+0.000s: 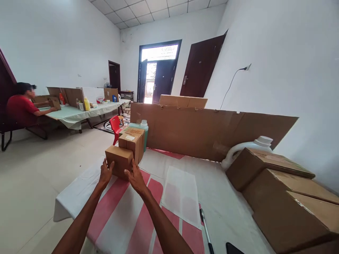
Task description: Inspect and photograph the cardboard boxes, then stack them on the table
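A small brown cardboard box (119, 159) stands near the left side of the table between my two hands. My left hand (106, 173) grips its left side, thumb on the near face. On the opposite side, my right hand (136, 178) presses against the box's right edge with its fingers. Right behind it is another cardboard box (137, 143) with a white label on top. I cannot tell whether the two boxes touch. A jug of green liquid (145, 134) is partly hidden behind them.
Several cardboard boxes (280, 208) are lined up at the right, by a white jug (263, 141). A cardboard panel (190, 132) borders the table's far side. A white sheet (181, 194), a pen (206, 229) and a dark flat object (233, 248) lie on the cloth. A person (22, 107) sits far left.
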`<state>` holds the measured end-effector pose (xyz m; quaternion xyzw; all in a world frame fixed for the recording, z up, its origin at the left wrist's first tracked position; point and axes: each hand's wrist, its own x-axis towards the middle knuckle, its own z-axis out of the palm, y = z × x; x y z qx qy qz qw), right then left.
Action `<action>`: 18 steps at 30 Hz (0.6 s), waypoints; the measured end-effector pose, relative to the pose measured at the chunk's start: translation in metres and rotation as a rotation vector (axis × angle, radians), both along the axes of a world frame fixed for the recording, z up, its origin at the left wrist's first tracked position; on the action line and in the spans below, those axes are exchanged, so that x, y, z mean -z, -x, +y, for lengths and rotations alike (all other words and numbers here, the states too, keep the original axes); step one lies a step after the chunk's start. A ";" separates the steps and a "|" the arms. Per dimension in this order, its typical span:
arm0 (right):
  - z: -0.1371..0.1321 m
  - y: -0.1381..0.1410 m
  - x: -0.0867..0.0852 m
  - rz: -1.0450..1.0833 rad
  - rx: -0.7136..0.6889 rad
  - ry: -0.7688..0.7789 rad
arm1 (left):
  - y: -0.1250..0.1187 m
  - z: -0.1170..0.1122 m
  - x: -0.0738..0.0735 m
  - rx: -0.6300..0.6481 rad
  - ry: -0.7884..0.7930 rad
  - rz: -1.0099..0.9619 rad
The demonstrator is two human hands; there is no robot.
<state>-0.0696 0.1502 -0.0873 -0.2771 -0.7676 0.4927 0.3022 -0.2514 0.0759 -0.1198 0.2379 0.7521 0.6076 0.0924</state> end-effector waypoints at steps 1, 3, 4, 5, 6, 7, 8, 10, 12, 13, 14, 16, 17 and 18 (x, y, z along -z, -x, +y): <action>-0.006 -0.012 0.003 0.005 0.006 0.006 | -0.003 -0.003 0.000 -0.019 0.013 -0.006; -0.019 -0.051 0.014 0.030 0.042 0.021 | -0.015 -0.014 0.000 -0.042 0.024 0.008; -0.026 -0.077 0.020 0.052 0.091 0.008 | -0.025 -0.021 0.000 -0.041 0.025 0.027; -0.033 -0.108 0.026 0.077 0.168 -0.026 | -0.038 -0.028 0.001 -0.025 0.023 0.050; -0.040 -0.143 0.031 0.098 0.270 -0.073 | -0.053 -0.035 0.002 0.005 0.019 0.073; -0.047 -0.181 0.032 0.108 0.392 -0.128 | -0.071 -0.040 0.004 0.045 0.013 0.103; -0.054 -0.222 0.031 0.104 0.537 -0.180 | -0.092 -0.044 0.005 0.092 0.008 0.141; -0.065 -0.308 0.020 0.065 0.832 -0.249 | -0.139 -0.047 0.006 0.202 -0.010 0.242; -0.072 -0.391 0.002 -0.022 1.285 -0.484 | -0.192 -0.044 0.006 0.344 -0.050 0.335; -0.073 -0.429 -0.006 -0.049 1.470 -0.532 | -0.220 -0.040 0.006 0.430 -0.073 0.354; -0.071 -0.464 -0.012 -0.052 1.622 -0.522 | -0.248 -0.037 0.005 0.523 -0.094 0.348; -0.062 -0.520 -0.017 0.001 1.737 -0.354 | -0.302 -0.029 0.001 0.722 -0.126 0.296; -0.053 -0.540 -0.014 0.027 1.727 -0.267 | -0.328 -0.025 -0.002 0.824 -0.140 0.263; -0.044 -0.555 -0.009 0.052 1.693 -0.190 | -0.351 -0.020 -0.004 0.927 -0.150 0.230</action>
